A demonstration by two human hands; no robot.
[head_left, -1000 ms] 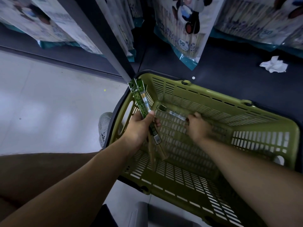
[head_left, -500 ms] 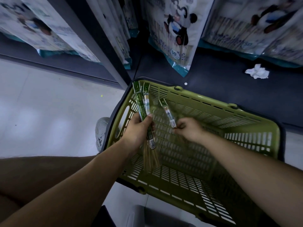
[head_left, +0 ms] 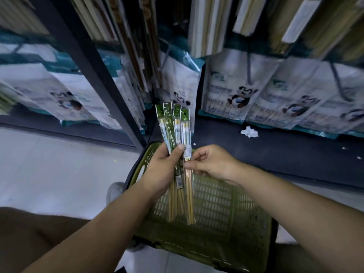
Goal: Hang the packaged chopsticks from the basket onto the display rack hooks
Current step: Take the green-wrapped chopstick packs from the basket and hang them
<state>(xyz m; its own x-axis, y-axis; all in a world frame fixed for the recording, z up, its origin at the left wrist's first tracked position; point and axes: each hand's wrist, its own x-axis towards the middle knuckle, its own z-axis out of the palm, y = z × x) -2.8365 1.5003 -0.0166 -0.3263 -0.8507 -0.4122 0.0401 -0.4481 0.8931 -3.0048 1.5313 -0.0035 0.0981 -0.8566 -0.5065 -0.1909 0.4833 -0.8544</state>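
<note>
My left hand (head_left: 164,168) grips a fanned bunch of packaged chopsticks (head_left: 171,125) with green header cards, held upright above the olive-green basket (head_left: 226,209). My right hand (head_left: 211,162) pinches the rightmost pack (head_left: 186,134) between thumb and fingers, pressing it against the bunch. The pale wooden sticks hang down below both hands over the basket's slatted floor. The display rack (head_left: 137,56) rises behind, crowded with hanging chopstick packs; its hooks are not visible.
White panda-printed bags (head_left: 236,91) hang low along the rack. A dark upright post (head_left: 94,75) stands left of centre. A crumpled white tissue (head_left: 249,132) lies on the dark base shelf. Pale floor tiles spread to the left, and a grey shoe (head_left: 114,192) shows beside the basket.
Both hands rose out of the basket. My right hand brought its single pack up against the bunch in my left hand. The view tilted upward toward the rack.
</note>
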